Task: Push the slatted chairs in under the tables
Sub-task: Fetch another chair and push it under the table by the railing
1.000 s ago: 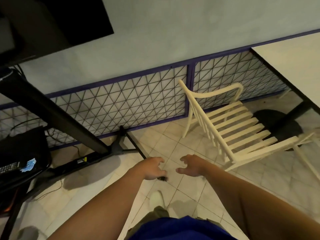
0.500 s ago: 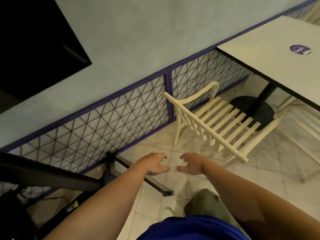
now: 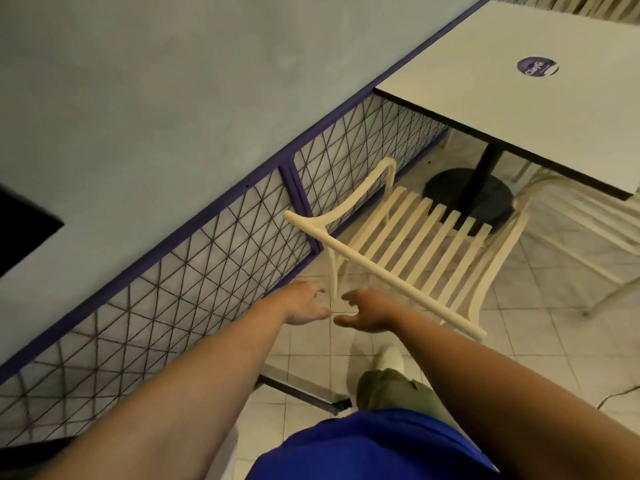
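A cream slatted chair [image 3: 415, 244] stands on the tiled floor, its seat facing a white square table [image 3: 519, 98] with a black pedestal base [image 3: 471, 195]. The chair's front edge reaches the pedestal; most of the seat is outside the tabletop. Its top back rail runs diagonally just ahead of my hands. My left hand [image 3: 303, 304] and my right hand [image 3: 367, 311] are stretched forward side by side, fingers curled and apart, holding nothing, a short way from the rail. A second cream chair [image 3: 571, 216] shows partly under the table's right side.
A wall with a purple-framed wire-mesh panel [image 3: 214, 258] runs along the left. A black metal stand foot [image 3: 304, 393] lies on the floor near my feet. A purple round sticker [image 3: 537, 66] sits on the tabletop. A dark screen [image 3: 20, 230] hangs at far left.
The view has swung right and I have stepped closer. The chair and table now fill more of the frame, and both hands are nearer the chair's back rail.
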Tool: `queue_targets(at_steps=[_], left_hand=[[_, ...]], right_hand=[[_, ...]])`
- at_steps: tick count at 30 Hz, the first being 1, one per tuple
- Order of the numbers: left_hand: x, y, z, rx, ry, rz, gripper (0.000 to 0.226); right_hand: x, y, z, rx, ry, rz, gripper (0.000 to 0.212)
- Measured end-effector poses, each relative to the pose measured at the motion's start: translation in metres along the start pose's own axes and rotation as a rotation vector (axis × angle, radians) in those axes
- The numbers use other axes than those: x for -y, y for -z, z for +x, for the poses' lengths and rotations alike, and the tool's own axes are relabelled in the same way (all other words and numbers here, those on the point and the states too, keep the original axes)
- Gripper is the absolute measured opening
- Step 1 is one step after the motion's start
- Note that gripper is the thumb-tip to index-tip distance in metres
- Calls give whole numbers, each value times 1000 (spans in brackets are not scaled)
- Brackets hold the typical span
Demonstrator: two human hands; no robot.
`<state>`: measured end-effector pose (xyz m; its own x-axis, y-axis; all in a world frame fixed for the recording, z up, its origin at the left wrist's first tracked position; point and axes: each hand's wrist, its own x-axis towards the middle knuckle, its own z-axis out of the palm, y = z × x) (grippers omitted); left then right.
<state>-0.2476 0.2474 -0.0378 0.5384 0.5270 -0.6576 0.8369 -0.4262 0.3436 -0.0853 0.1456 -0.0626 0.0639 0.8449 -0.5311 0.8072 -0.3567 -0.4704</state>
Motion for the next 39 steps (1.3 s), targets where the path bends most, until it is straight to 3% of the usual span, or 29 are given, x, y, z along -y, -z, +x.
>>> queue_targets(at_steps=[7,14,19,26,39], left_hand=[[-43,65,61,-30,-94,82,67],[-66,67,100,62,-154,256,69],[-66,56,116,131,-197,403,61],[-73,64,138,289,-233,569,73],[-55,78,174,436,-370,700,100]], right_hand=[[-20,65,31,-302,102,109,55],[-82,60,30,-101,-100,151,71],[-108,31,23,75,-164,199,59],[-122,10,31,19,-218,253,65],[-129,0,44,98,-364,209,88]])
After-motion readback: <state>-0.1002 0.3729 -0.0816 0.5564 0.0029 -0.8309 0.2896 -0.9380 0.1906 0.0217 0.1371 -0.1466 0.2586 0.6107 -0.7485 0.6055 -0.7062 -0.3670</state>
